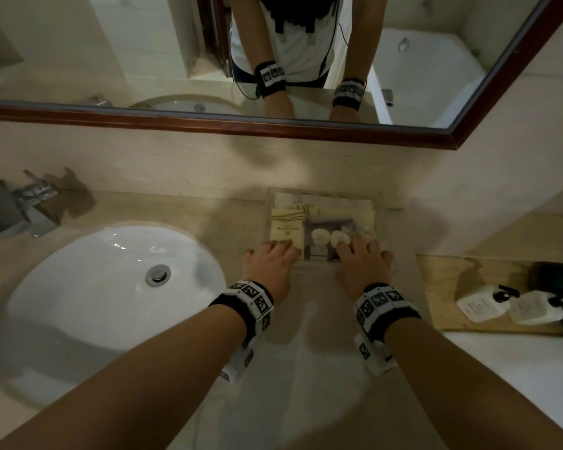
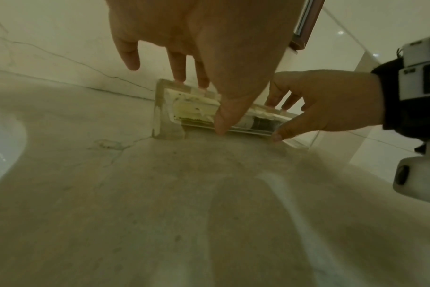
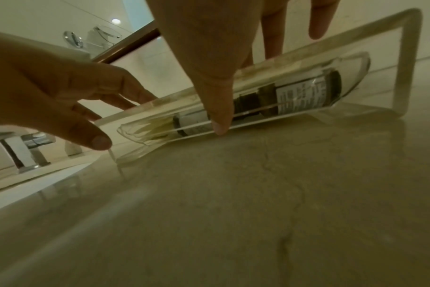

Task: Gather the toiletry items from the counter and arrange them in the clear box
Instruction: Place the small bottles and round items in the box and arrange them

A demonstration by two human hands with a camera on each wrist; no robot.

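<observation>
Both bare forearms reach forward side by side, each wrist in a black band with white marker blocks. The left hand (image 1: 271, 260) and right hand (image 1: 361, 261) lie palm down, fingers spread and nearly straight.

The head view looks steeply down from above onto the counter (image 1: 299, 368) and sink (image 1: 104, 287). Each wrist view sits low, just above the counter, facing the far wall. All three share the clear box (image 1: 384, 228) and both hands.
</observation>
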